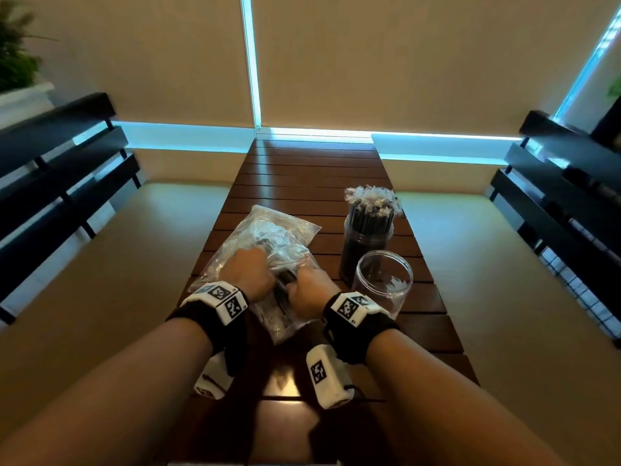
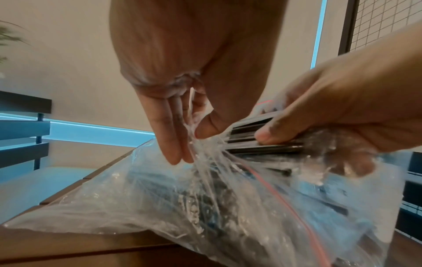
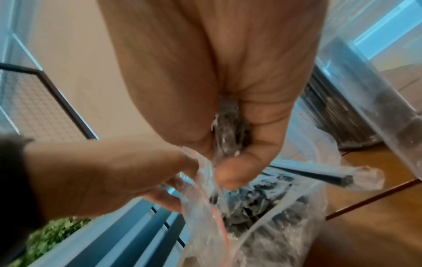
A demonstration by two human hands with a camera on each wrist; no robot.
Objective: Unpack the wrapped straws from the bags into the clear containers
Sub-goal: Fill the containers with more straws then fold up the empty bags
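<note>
A clear zip bag (image 1: 268, 230) with a red seal line lies on the slatted wooden table (image 1: 316, 176), holding black wrapped straws (image 2: 205, 198). My left hand (image 1: 255, 267) pinches the bag's film (image 2: 194, 144) near its mouth between thumb and fingers. Right beside it, my right hand (image 1: 302, 280) grips a bundle of black wrapped straws (image 2: 255, 139) at the bag's mouth; in the right wrist view the bundle (image 3: 228, 137) sits inside the fist. To the right stand two clear containers: an empty one (image 1: 383, 284) close by, and behind it one (image 1: 368, 237) packed with upright straws.
Dark slatted benches (image 1: 60, 169) (image 1: 564, 183) run along both sides of the narrow table. A potted plant (image 1: 16, 62) stands at the far left. One wrapped straw (image 3: 319, 173) pokes out of the bag toward the containers.
</note>
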